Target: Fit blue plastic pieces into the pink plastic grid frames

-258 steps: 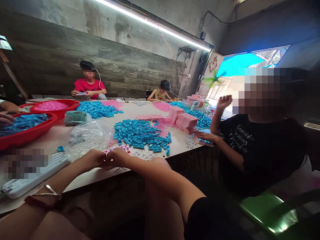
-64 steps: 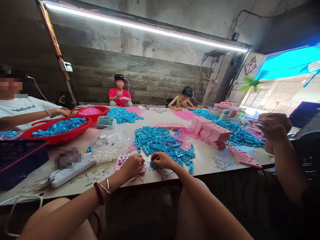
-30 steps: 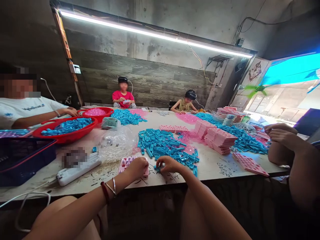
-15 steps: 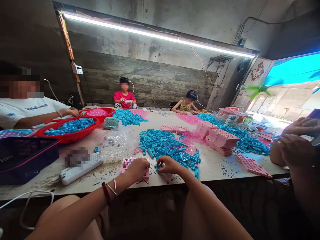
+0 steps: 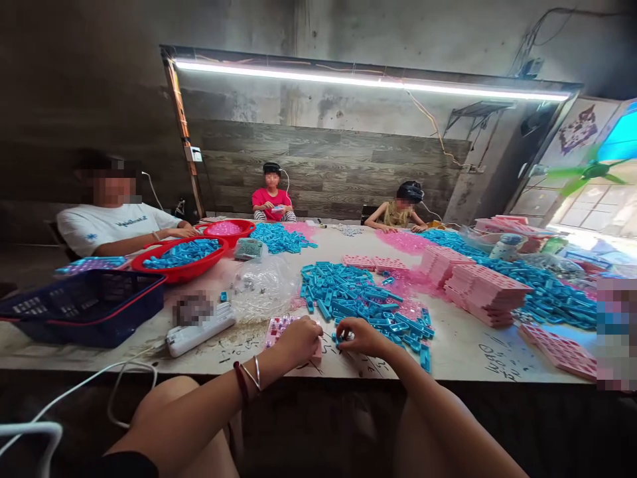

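Note:
My left hand (image 5: 302,340), with a silver and a dark red bracelet at the wrist, is over a pink slotted tray (image 5: 275,326) at the table's front edge. Its fingers are pinched together; what they hold, if anything, is hidden. Small clear and purplish pieces sit in the tray's slots. Just to the right, my right hand (image 5: 362,337) has thumb and fingers curled around a small blue plastic piece (image 5: 336,340), close above the tabletop. Behind both hands spreads a heap of blue plastic pieces (image 5: 343,289), several of them long and trough-shaped.
Stacked pink trays (image 5: 485,289) stand to the right, and a single pink tray (image 5: 560,348) lies near the front edge. On the left are a clear plastic bag (image 5: 261,285), a white power strip (image 5: 202,330), a dark blue basket (image 5: 99,312) and a red basin (image 5: 199,265). Several people sit around the table.
My view has swung left, so the whole scene sits further right. Both hands keep nearly the same place over the table, pinched as before. A person's hands at the right have left the view.

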Demonstrator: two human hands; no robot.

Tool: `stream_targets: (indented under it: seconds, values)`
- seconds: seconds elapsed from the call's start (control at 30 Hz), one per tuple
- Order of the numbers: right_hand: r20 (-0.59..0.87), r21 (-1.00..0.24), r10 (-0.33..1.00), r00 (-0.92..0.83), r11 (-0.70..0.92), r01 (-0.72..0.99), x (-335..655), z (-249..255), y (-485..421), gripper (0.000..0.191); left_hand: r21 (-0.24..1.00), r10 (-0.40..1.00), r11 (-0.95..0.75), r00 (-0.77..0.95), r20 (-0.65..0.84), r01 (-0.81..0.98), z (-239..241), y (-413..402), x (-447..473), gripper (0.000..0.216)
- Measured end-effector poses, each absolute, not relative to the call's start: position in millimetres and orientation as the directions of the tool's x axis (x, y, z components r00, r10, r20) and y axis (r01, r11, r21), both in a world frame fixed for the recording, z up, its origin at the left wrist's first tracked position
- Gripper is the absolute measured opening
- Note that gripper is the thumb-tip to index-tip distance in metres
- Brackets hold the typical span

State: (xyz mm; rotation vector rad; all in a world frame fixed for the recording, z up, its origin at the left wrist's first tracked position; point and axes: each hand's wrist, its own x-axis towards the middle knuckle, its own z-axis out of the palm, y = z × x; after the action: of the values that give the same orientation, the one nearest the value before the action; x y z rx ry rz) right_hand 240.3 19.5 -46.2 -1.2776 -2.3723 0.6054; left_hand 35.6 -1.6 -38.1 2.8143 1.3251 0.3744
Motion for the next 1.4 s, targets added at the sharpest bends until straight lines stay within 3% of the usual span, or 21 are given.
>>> stream_targets:
  seconds: [0.27,0.53,0.83,1.07,1.4]
  values:
    - [0.129,-0.533,0.845,-0.519,0.5,0.683,241.5,-48.2,20.0,0.018,0.171,0.767,-0.634,0.585,0.261,0.754,-27.1,-0.2,26.5,0.021]
    - [0.112,-0.518,0.851,-0.514,0.491,0.7,239.0,-40.8,15.6,0.019,0.205,0.759,-0.65,0.615,0.211,0.732,-14.7,1.6,18.3,0.026]
    - [0.124,-0.505,0.84,-0.528,0.511,0.696,239.7,-41.0,15.5,0.019,0.224,0.758,-0.652,0.613,0.223,0.725,-22.1,2.0,21.0,0.019]
    - [0.316,-0.52,0.808,-0.498,0.586,0.621,230.2,-41.6,12.2,0.019,0.192,0.775,-0.629,0.628,0.072,0.753,-17.0,13.2,6.9,0.05]
    - [0.428,-0.47,0.747,-0.509,0.665,0.58,193.4,-44.7,2.0,0.017,0.195,0.78,-0.62,0.624,0.047,0.76,-16.3,16.0,6.3,0.032]
